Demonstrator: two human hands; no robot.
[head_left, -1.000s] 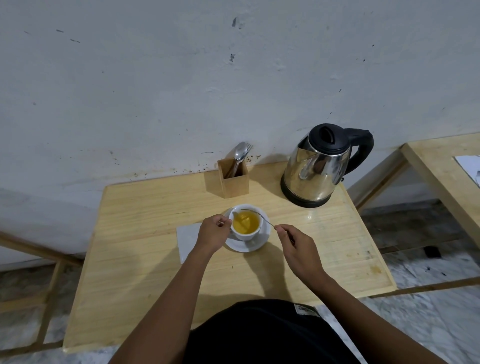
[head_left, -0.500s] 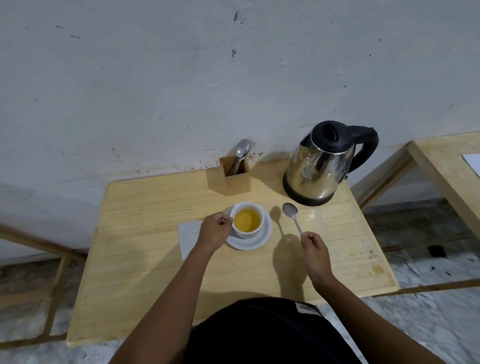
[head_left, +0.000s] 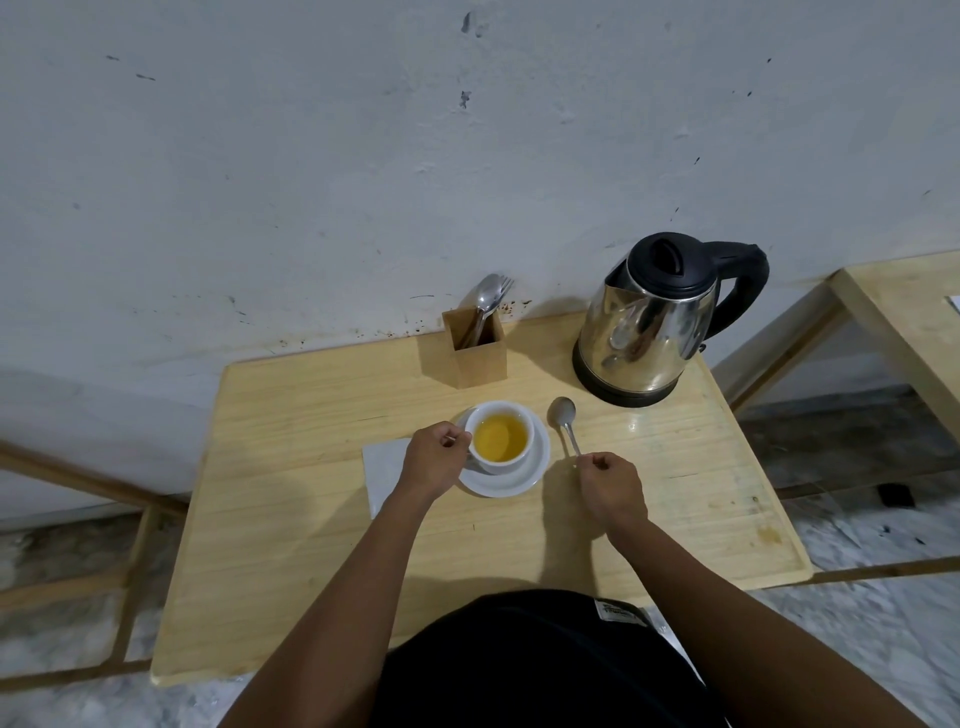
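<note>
Right hand (head_left: 613, 488): fingers curled tight, pinching the handle end of a small silver metal teaspoon (head_left: 563, 422). The spoon bowl points to 12 o'clock, just beside the saucer at its 3 o'clock. Can't tell whether it is on or just over the pale wooden table (head_left: 311, 519). Left hand (head_left: 434, 462): fingers curled, gripping the white ceramic cup of yellow liquid (head_left: 506, 465) at its 9 o'clock side. The cup sits on a round white saucer (head_left: 519, 486). From the cup, a steel kettle with black lid (head_left: 644, 332) is at 1 o'clock, a wooden cutlery box (head_left: 480, 358) at 12, and a white napkin (head_left: 382, 470) at 9.
</note>
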